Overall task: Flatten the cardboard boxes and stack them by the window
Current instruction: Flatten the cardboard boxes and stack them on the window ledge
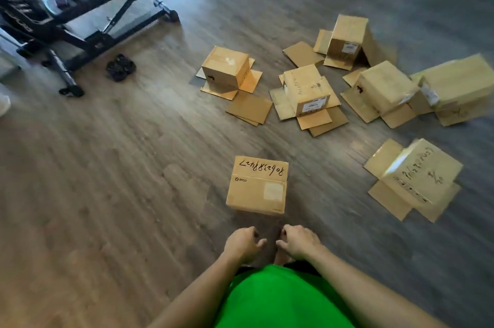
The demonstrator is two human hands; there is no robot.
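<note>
Directly ahead of the person, a closed cardboard box with handwriting on top sits alone on the wood-plank floor, bare boards on every side of it. Both hands hover just short of it, holding nothing: the left hand and right hand have loosely curled fingers, thumbs nearly meeting. Farther off to the right lie six more brown boxes, upside down with flaps splayed flat on the floor, some overlapping; the rightmost is blurred. A black weight bench stands at the far left, partly cut off. No window can be made out.
</note>
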